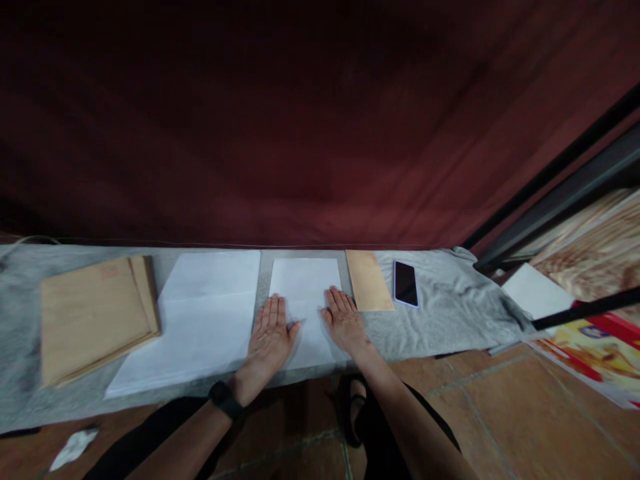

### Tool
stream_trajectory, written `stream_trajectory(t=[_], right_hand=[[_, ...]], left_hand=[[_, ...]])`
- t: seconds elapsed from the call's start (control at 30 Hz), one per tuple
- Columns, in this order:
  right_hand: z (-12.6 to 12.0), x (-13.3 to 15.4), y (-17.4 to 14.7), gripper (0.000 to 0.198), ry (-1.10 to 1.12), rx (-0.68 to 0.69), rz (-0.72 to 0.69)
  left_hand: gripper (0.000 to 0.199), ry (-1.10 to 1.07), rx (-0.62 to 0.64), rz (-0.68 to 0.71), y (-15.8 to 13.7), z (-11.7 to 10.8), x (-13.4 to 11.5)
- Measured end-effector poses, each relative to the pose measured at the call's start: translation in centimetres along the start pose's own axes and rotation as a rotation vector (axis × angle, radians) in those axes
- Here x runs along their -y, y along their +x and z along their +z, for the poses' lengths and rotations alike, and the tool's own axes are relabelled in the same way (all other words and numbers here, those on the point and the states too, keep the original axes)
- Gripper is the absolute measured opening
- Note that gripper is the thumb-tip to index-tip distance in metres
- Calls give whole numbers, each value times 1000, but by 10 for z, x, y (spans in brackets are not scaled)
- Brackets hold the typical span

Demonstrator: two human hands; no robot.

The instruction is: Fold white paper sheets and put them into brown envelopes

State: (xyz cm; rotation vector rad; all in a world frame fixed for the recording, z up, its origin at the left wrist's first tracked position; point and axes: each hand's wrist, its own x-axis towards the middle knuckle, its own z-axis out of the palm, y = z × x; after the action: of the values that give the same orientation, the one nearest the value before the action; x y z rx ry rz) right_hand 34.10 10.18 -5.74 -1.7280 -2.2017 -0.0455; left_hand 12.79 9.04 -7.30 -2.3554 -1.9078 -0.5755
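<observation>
A white sheet of paper (306, 287) lies on the grey cloth in front of me. My left hand (270, 337) rests flat on its left edge, fingers stretched out and thumb pointing inward. On the right edge of the same sheet, my right hand (344, 321) lies palm down with its fingers extended. Neither hand grips anything. Left of the sheet is a stack of larger white paper (210, 313). A single brown envelope (369, 280) lies just beyond my right hand.
Several brown envelopes (95, 307) are piled at the left, overlapping the paper stack. A phone (405, 284) lies at the right on the grey cloth (450, 313). Dark red fabric (320, 133) hangs behind. A colourful box (595, 353) and a black metal frame (565, 193) stand at the far right.
</observation>
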Motion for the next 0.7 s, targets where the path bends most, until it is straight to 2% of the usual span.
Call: stream_trajectory(t=[0.17,0.3,0.5,0.6,0.7], right_hand=[[-5,-2,-10,53,11,-53,-2],[-12,18,-19,53,106,-32,-50],[-12,54,-36,54,226,21,-193],[-9,51,-39,54,191,3,-165],[-7,39,-39,55,136,-12,-141]], left_hand=[[66,9,-68,30,-7,-6,1],[63,-12,-59,191,-16,-15,-14],[73,-10,-50,283,-37,3,-32],[72,-32,-49,269,-39,4,-30],[66,-48,-40,245,-36,-6,-25]])
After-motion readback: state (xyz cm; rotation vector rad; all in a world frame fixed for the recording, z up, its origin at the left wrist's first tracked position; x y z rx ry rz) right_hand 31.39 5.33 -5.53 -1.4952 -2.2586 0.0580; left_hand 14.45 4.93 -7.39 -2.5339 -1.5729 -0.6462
